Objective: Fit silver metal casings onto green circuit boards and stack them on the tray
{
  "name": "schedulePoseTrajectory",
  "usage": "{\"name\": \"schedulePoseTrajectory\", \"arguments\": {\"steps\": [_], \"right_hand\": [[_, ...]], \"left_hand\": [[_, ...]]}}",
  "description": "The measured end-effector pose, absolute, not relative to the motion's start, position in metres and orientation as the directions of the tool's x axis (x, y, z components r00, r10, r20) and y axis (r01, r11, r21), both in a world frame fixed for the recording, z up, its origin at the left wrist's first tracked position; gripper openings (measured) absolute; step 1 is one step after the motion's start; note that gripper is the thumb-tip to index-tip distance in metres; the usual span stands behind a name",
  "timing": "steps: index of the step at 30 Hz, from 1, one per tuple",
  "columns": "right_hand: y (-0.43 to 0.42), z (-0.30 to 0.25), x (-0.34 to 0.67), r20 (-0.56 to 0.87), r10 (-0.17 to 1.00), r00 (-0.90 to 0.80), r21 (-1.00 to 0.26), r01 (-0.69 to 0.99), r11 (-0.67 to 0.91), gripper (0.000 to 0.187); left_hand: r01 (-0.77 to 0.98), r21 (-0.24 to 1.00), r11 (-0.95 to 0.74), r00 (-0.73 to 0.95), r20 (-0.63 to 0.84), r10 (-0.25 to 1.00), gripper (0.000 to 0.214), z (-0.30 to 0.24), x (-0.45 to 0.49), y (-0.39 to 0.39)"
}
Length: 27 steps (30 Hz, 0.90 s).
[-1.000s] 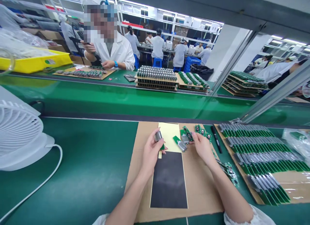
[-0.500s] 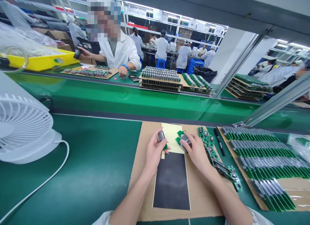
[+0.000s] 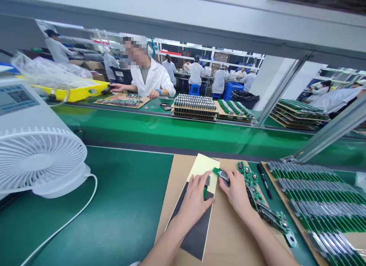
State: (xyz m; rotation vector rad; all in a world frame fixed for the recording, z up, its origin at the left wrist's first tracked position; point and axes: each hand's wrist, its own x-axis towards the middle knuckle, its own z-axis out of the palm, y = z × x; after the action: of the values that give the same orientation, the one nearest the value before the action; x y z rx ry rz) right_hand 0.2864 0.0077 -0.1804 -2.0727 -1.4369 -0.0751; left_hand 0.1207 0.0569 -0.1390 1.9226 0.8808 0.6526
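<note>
My left hand [image 3: 196, 197] lies on the sheet [image 3: 197, 205], half yellow and half black, with its fingers closed on a small green board [image 3: 205, 189] that carries a metal part. My right hand [image 3: 236, 187] is beside it, pinched on another green board with a silver metal piece [image 3: 223, 175]. Both hands rest over a brown cardboard sheet [image 3: 225, 235] on the green table. A strip of small green boards [image 3: 257, 199] lies just right of my right hand.
A white fan [image 3: 40, 163] with a cord stands at the left. Rows of green boards with metal parts [image 3: 311, 195] fill the cardboard at the right, and a black pen [image 3: 264, 180] lies beside them. Across the green conveyor [image 3: 160, 126] a person in white sits working; trays of parts [image 3: 194, 105] stand there.
The camera has tilted up and turned. My left hand has come down onto the sheet with its part, and my right hand has drawn a board close to it.
</note>
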Motion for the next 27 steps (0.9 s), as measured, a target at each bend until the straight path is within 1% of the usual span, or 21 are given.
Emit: {"name": "schedulePoseTrajectory", "arguments": {"steps": [4, 6, 9, 11, 12, 14, 17, 21, 24, 26, 27], "right_hand": [[0.007, -0.183, 0.286, 0.378, 0.844, 0.381, -0.422, 0.882, -0.210, 0.031], [0.008, -0.185, 0.288, 0.381, 0.843, 0.381, -0.430, 0.880, -0.203, 0.028], [0.010, -0.186, 0.291, 0.393, 0.824, 0.408, -0.452, 0.866, -0.213, 0.024], [0.010, -0.187, 0.291, 0.402, 0.814, 0.419, -0.462, 0.860, -0.214, 0.023], [0.010, -0.188, 0.290, 0.407, 0.813, 0.416, -0.467, 0.860, -0.207, 0.023], [0.010, -0.192, 0.284, 0.418, 0.817, 0.398, -0.478, 0.861, -0.175, 0.023], [0.013, -0.195, 0.273, 0.435, 0.827, 0.356, -0.509, 0.855, -0.100, 0.022], [0.037, -0.185, 0.262, 0.448, 0.854, 0.263, -0.549, 0.835, 0.030, 0.024], [0.067, -0.172, 0.257, 0.448, 0.880, 0.159, -0.561, 0.816, 0.138, 0.028], [0.086, -0.166, 0.254, 0.428, 0.900, 0.079, -0.571, 0.795, 0.202, 0.031], [0.093, -0.164, 0.253, 0.412, 0.910, 0.044, -0.581, 0.782, 0.226, 0.033]], "left_hand": [[0.416, 0.819, -0.397, 0.644, 0.043, 0.764, 0.070, -0.142, 0.105, 0.039], [0.478, 0.775, -0.414, 0.664, -0.009, 0.748, 0.070, -0.145, 0.090, 0.026], [0.581, 0.652, -0.487, 0.715, -0.123, 0.688, 0.072, -0.150, 0.065, 0.008], [0.597, 0.570, -0.564, 0.751, -0.148, 0.644, 0.076, -0.153, 0.054, 0.000], [0.595, 0.536, -0.598, 0.760, -0.133, 0.637, 0.079, -0.154, 0.051, -0.003], [0.591, 0.474, -0.653, 0.760, -0.057, 0.647, 0.083, -0.154, 0.053, -0.004], [0.579, 0.396, -0.713, 0.764, 0.041, 0.644, 0.078, -0.154, 0.066, 0.001], [0.485, 0.350, -0.801, 0.835, 0.086, 0.543, 0.055, -0.168, 0.078, 0.012], [0.379, 0.323, -0.867, 0.869, 0.199, 0.453, 0.035, -0.190, 0.076, 0.012], [0.335, 0.355, -0.873, 0.852, 0.280, 0.442, 0.025, -0.202, 0.073, 0.006], [0.329, 0.404, -0.854, 0.830, 0.308, 0.465, 0.021, -0.204, 0.071, 0.002]]}}
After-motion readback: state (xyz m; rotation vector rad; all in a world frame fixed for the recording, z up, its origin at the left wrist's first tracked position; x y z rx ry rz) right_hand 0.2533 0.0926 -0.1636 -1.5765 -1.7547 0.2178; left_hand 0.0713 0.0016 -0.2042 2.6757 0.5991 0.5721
